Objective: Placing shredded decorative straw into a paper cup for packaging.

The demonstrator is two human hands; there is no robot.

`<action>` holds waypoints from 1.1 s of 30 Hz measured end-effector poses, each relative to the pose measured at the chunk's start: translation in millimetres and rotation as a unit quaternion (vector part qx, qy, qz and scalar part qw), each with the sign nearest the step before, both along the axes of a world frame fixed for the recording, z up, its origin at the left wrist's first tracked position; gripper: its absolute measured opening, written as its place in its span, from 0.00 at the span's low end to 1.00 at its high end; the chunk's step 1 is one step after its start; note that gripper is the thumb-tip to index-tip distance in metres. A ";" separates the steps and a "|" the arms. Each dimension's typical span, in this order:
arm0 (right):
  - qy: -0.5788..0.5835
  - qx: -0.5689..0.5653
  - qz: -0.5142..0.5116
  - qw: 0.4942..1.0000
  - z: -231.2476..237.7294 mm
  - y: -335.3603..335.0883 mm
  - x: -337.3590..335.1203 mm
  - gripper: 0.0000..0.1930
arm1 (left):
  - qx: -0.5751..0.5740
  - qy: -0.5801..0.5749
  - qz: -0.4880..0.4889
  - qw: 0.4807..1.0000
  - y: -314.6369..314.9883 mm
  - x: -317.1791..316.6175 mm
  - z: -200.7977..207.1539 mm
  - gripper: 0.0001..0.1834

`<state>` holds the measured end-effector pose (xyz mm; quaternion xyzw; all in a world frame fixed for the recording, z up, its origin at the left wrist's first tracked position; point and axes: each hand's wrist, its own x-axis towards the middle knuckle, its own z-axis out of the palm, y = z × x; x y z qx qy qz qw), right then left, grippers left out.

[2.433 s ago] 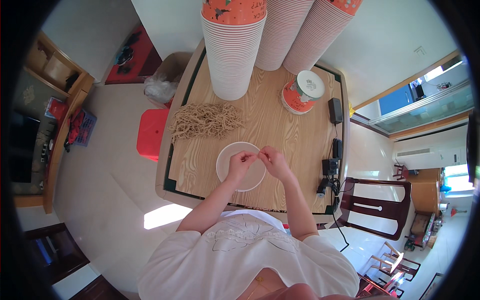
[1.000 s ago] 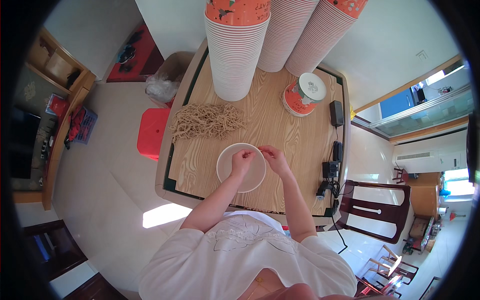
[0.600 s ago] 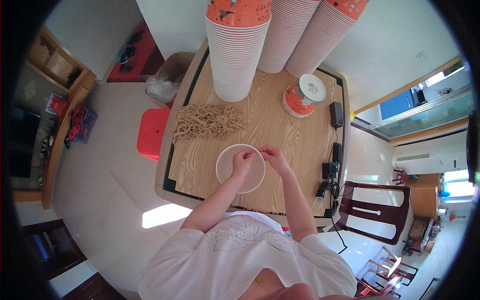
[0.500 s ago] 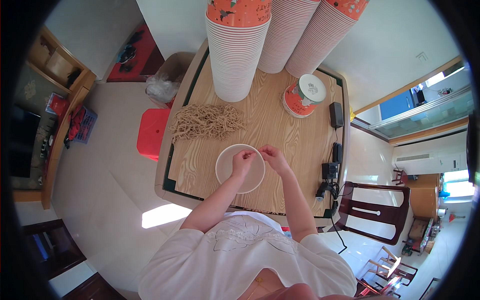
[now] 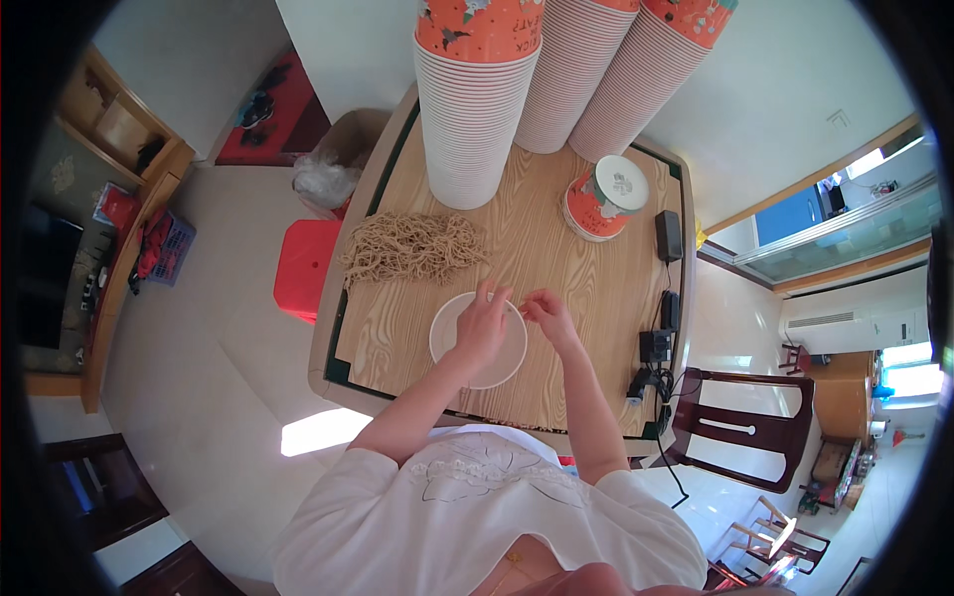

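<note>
A paper tub [image 5: 505, 369], pale inside, stands mouth up near the front of the table. Over its opening is my left hand [image 5: 481, 326], its fingers bent toward the far right rim and closed together. Just beside that rim, my right hand [image 5: 552, 320] is pinched, fingertips at or against the edge. Whatever is between the fingers of either hand is too small to make out. Beyond the tub lies a loose heap of tan knotted cord [image 5: 412, 246].
Tall stacks of white-and-orange paper tubs [image 5: 467, 129] rise at the table's far side. An upturned orange tub [image 5: 602, 199] sits at the right, near black power adapters [image 5: 656, 345] and cables. A red stool [image 5: 306, 268] and a dark chair [image 5: 745, 422] flank the table.
My left hand has shifted up and slightly away from my right fingertips, which it was meeting at the rim. My right hand has moved slightly to the right.
</note>
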<state>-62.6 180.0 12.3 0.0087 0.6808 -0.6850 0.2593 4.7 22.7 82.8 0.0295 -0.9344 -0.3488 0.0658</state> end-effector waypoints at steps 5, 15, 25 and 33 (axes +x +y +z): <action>0.044 0.029 0.096 0.994 3.1 2.0 3.8 0.10 | 0.048 -0.027 0.019 0.998 -7.7 0.4 -14.0 0.20; 0.114 0.077 -0.016 0.990 23.2 -1.6 8.9 0.10 | 0.212 -0.061 0.072 0.973 -3.9 12.9 -41.3 0.07; 0.101 0.017 0.136 0.985 71.7 -16.0 22.3 0.08 | 0.380 -0.058 0.039 0.922 -21.2 10.3 0.3 0.04; 0.154 0.135 0.139 0.969 84.8 -2.2 19.2 0.03 | 0.324 -0.089 0.018 0.942 -38.1 13.1 -3.6 0.04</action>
